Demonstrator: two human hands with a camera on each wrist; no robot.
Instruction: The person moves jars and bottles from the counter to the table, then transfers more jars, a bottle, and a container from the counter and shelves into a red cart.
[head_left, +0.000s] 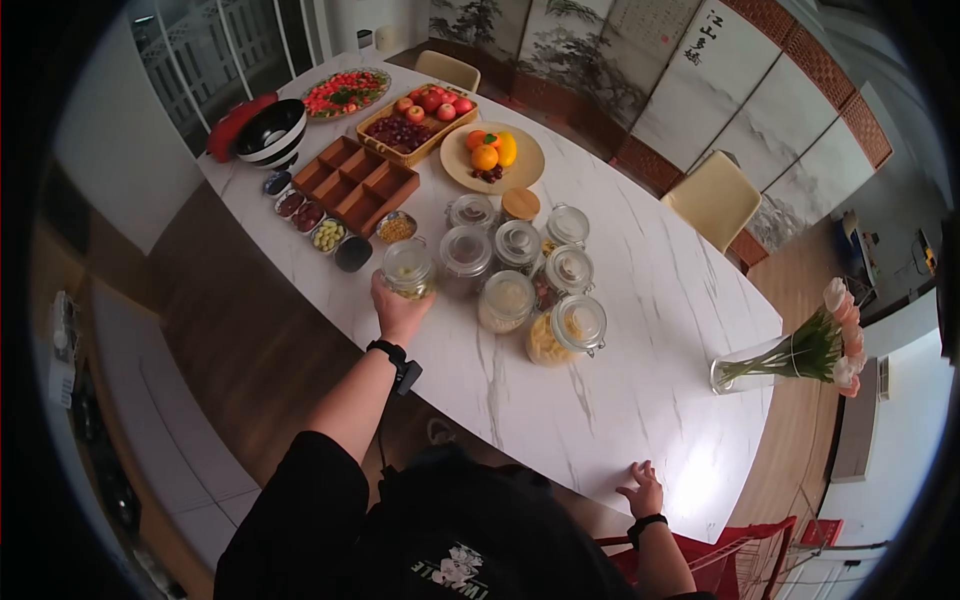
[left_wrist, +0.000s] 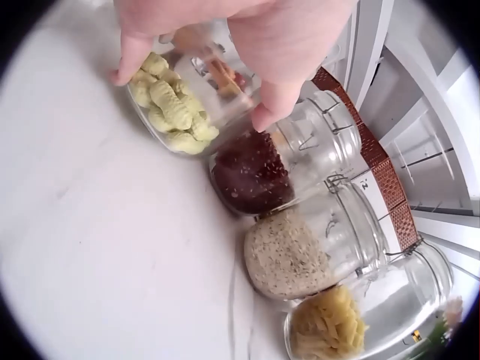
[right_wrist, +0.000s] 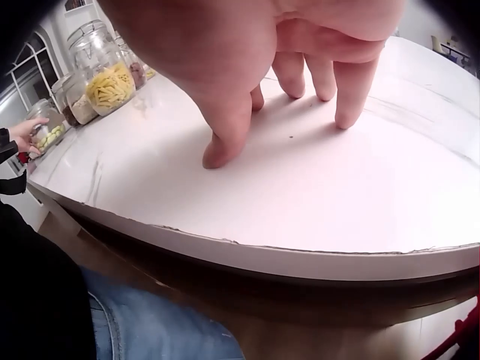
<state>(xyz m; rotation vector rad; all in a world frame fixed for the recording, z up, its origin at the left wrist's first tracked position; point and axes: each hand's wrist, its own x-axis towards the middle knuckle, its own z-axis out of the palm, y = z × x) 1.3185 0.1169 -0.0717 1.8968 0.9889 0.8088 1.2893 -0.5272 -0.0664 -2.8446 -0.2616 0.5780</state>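
Observation:
My left hand (head_left: 402,312) grips a clip-top glass jar (head_left: 408,270) by its side, thumb and fingers on opposite sides. Pale green, ridged pieces (left_wrist: 174,105) fill the lower part of that jar. Right beside it in the left wrist view is a jar of dark red grains (left_wrist: 253,174). Beyond that come a jar of pale grains (left_wrist: 289,251) and a jar of yellow pasta (left_wrist: 328,324). My right hand (head_left: 645,492) is near the table's front edge, its spread fingertips resting on the white top, holding nothing.
More lidded jars (head_left: 518,243) cluster mid-table. Left of them are small bowls (head_left: 327,236), a brown divided wooden box (head_left: 350,190), a black-and-white bowl (head_left: 272,132) and a fruit basket (head_left: 405,150). A round plate (head_left: 462,180) bears fruit. A glass vase of flowers (head_left: 735,375) lies tipped toward the right edge.

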